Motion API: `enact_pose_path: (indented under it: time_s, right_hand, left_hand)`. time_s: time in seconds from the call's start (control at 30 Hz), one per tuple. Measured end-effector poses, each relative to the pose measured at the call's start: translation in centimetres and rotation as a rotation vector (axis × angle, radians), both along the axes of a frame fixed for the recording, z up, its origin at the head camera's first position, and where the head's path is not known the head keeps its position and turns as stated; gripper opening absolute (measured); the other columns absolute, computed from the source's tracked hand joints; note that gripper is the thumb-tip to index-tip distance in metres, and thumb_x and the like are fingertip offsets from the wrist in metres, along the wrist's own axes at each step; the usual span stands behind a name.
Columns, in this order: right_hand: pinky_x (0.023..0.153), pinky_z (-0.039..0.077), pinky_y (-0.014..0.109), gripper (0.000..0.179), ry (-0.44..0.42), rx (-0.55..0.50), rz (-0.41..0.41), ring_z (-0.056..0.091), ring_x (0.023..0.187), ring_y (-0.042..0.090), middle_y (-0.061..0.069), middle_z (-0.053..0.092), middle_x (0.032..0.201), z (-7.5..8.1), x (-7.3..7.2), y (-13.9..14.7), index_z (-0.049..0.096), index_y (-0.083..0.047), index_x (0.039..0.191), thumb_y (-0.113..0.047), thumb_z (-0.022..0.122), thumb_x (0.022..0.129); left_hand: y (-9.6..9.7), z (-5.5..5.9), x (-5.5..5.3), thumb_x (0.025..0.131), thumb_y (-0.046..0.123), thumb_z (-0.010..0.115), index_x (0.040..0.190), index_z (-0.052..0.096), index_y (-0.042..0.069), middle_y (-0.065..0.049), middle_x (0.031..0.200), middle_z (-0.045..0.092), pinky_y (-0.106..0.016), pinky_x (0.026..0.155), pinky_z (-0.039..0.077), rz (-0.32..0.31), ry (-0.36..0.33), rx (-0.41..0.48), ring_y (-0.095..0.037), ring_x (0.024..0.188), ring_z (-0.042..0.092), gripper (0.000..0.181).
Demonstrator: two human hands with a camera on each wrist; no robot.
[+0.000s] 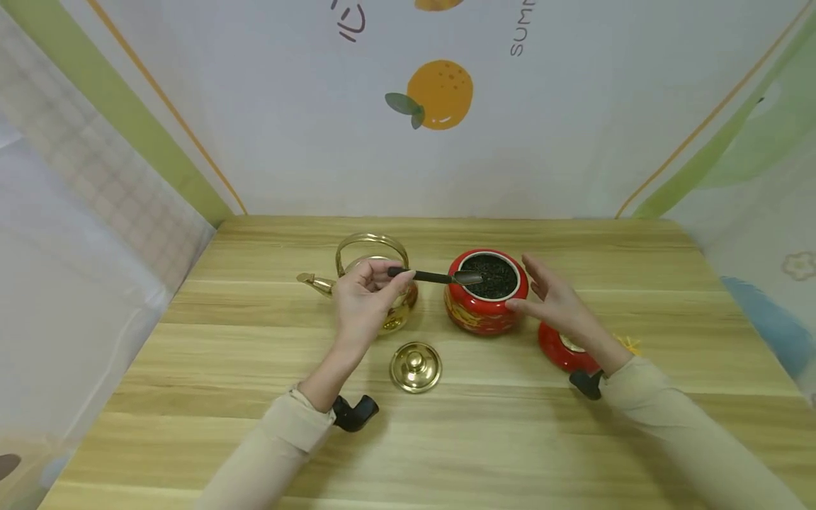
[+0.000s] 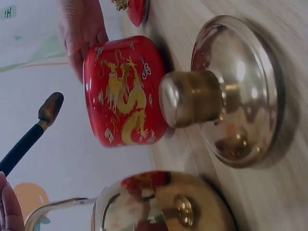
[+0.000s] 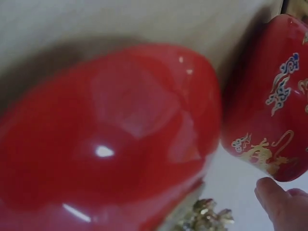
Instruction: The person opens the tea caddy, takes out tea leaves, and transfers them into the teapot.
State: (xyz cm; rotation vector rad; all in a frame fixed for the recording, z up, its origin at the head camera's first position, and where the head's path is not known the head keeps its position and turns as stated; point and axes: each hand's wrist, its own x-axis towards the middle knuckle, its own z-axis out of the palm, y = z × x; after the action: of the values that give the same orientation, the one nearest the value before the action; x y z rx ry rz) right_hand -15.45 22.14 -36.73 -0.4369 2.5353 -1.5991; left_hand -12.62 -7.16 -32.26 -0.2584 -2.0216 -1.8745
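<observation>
My left hand [image 1: 358,304] pinches the dark handle of a tea scoop [image 1: 432,277]. The scoop's metal bowl overlaps the mouth of a red jar [image 1: 479,320], which is filled with dark loose tea leaves [image 1: 500,282]. In the left wrist view the scoop [image 2: 21,148] stands apart from the jar [image 2: 122,94], whose side bears a golden dragon. My right hand [image 1: 556,303] is at the jar's right side, fingers extended and thumb at the rim. Behind my left hand stands a brass kettle [image 1: 401,317], uncovered and partly hidden.
The brass kettle lid [image 1: 415,368] lies knob up in front of the kettle and jar. A red jar lid [image 1: 553,347] with a gold top rests under my right wrist, large in the right wrist view. Black wrist mounts [image 1: 357,414] sit below my forearms. A printed cloth [image 1: 535,156] hangs behind the table.
</observation>
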Motion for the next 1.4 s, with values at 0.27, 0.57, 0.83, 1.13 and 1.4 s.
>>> enact_pose_path:
  time_s: [0.27, 0.57, 0.83, 1.13, 1.4]
  right_hand:
    - [0.112, 0.024, 0.053, 0.087, -0.026, 0.023, 0.054, 0.021, 0.138, 0.044, 0.028, 0.016, 0.152, -0.5, -0.3, -0.2, 0.011, 0.01, 0.146, -0.009, 0.07, 0.084]
    - [0.113, 0.023, 0.052, 0.086, -0.001, -0.007, 0.051, 0.023, 0.139, 0.042, 0.027, 0.018, 0.152, -0.9, -0.5, -0.5, 0.013, 0.01, 0.146, -0.005, 0.07, 0.084]
    - [0.112, 0.024, 0.05, 0.086, -0.003, -0.006, 0.047, 0.022, 0.139, 0.04, 0.026, 0.016, 0.153, -1.1, -0.5, -0.4, 0.012, 0.01, 0.146, -0.006, 0.07, 0.084]
    - [0.113, 0.023, 0.051, 0.086, -0.011, -0.007, 0.049, 0.018, 0.14, 0.04, 0.025, 0.014, 0.154, -1.1, -0.5, -0.4, 0.011, 0.009, 0.146, -0.008, 0.069, 0.085]
    - [0.113, 0.024, 0.051, 0.086, -0.001, -0.004, 0.039, 0.021, 0.14, 0.04, 0.026, 0.016, 0.153, -1.3, -0.6, -0.2, 0.012, 0.008, 0.147, -0.008, 0.07, 0.085]
  left_hand:
    - [2.1, -0.8, -1.1, 0.076, 0.008, 0.078, 0.09, 0.069, -0.004, -0.015, 0.078, 0.071, -0.014, 0.052, 0.049, -0.018, 0.058, -0.141, -0.009, 0.063, 0.065, 0.02]
    - [2.9, -1.0, -2.3, 0.077, 0.013, 0.078, 0.088, 0.07, 0.0, -0.01, 0.079, 0.072, -0.018, 0.058, 0.055, 0.015, 0.189, -0.362, -0.016, 0.065, 0.068, 0.019]
    - [3.6, -0.7, -3.0, 0.077, 0.012, 0.077, 0.088, 0.07, -0.001, -0.011, 0.078, 0.072, -0.016, 0.057, 0.054, -0.018, 0.186, -0.443, -0.016, 0.064, 0.068, 0.019]
    - [4.8, -1.9, -3.6, 0.075, 0.015, 0.079, 0.086, 0.071, 0.002, -0.009, 0.078, 0.073, -0.014, 0.056, 0.053, -0.022, 0.123, -0.466, -0.015, 0.064, 0.069, 0.019]
    - [5.3, -2.5, -3.7, 0.075, 0.014, 0.08, 0.083, 0.071, 0.003, -0.008, 0.076, 0.072, -0.015, 0.056, 0.053, -0.036, 0.056, -0.46, -0.016, 0.064, 0.068, 0.016]
